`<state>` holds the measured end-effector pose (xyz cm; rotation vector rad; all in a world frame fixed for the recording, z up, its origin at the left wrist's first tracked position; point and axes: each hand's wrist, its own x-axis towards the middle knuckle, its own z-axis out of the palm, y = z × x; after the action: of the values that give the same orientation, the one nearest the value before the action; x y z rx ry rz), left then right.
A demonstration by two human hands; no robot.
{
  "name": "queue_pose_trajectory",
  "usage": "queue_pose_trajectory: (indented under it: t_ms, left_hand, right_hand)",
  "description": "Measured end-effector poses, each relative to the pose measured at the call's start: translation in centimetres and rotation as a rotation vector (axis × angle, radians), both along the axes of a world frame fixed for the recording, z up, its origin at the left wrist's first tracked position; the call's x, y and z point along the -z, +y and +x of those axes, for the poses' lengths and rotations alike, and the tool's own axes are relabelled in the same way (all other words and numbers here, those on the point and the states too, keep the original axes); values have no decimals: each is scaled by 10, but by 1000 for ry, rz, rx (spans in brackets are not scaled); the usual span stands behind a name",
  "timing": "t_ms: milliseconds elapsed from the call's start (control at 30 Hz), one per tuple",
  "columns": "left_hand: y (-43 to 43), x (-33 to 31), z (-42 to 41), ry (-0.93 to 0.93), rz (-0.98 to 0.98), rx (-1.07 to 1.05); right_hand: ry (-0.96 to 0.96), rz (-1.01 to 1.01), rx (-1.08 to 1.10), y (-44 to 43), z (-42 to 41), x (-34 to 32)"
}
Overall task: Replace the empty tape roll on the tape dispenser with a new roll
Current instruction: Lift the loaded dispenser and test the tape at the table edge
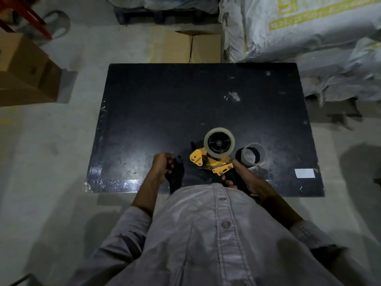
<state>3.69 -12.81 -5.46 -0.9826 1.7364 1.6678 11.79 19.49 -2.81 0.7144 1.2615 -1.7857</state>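
Observation:
A yellow tape dispenser (208,163) is held over the near edge of a black table (165,104). A clear tape roll (219,143) sits on its black hub. My right hand (245,179) grips the dispenser's black handle from the right. My left hand (162,165) is curled to the left of the dispenser, fingers closed; whether it pinches a tape end I cannot tell. An empty cardboard core (250,155) lies on the table just right of the dispenser.
A white label (305,173) is stuck near the table's right front corner. Cardboard boxes (185,46) stand behind the table and another (24,69) at the left. Large sacks (299,27) are piled at the back right. Concrete floor surrounds the table.

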Motion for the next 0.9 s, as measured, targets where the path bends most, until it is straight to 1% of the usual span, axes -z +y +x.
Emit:
queue_pose_trajectory:
  t_ms: [67,133,200,233,267,400,467,533,600,733,800,900]
  left_hand:
    - [-4,-3,-15,87,-104,203]
    - [-7,-10,-35,221,-237,450]
    - [-8,-16,-56,344,-450,749]
    - [-8,-19,-63,382,-556,868]
    - [-6,-21,-70,410,-626,944]
    - [12,-32,-85,461,-720,1072]
    - [19,-29,-91,489,-800,1122]
    - [24,-25,-96,473,-839,1163]
    - [33,-20,-97,481,-854,1204]
    - [57,-16,-91,562,-901,1286]
    - [60,-6,-87,534,-949,1324]
    - [55,-6,-93,402,-1055,1236]
  right_hand:
    - [60,43,18,2,6,3]
    - [119,111,31,3,11,12]
    - [189,188,10,2,15,18]
    - [210,217,1,1,16,20]
    - [229,231,-1,0,17,26]
    - [290,282,-45,-12,20,32]
    - [262,342,-60,-18,22,23]
    - [270,407,-69,-23,24,18]
    - [242,442,-100,-28,30,20]
    - [150,496,-150,-30,47,26]
    - [168,532,-180,-28,53,20]
    - [183,545,-210,-28,56,18]
